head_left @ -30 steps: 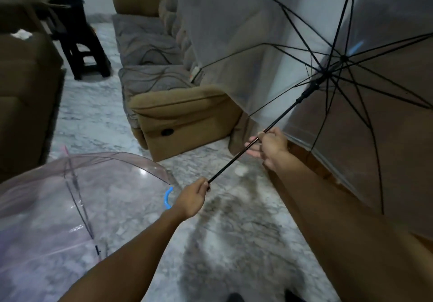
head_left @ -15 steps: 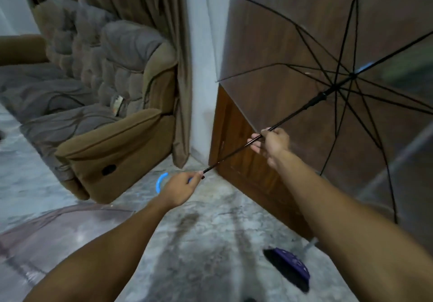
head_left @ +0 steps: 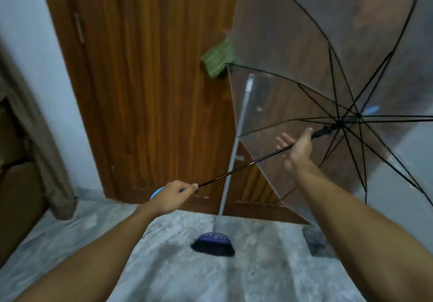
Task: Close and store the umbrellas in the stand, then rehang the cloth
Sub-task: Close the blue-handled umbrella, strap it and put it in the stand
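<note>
The right hand (head_left: 295,146) has let go of the shaft (head_left: 243,166): its fingers are now spread wide, near the runner. The left hand (head_left: 169,196) still grips the blue handle (head_left: 155,193). The umbrella (head_left: 328,72) stays open before the door (head_left: 150,86), so closing is probably next. The stand is not visible.

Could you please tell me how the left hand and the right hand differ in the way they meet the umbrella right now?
The left hand is curled round the blue handle at the low end; the right hand is open, fingers spread, palm against the black shaft just below the runner. The left hand sits lower and nearer; the right hand is raised under the clear canopy. Both touch the same open umbrella.
</note>
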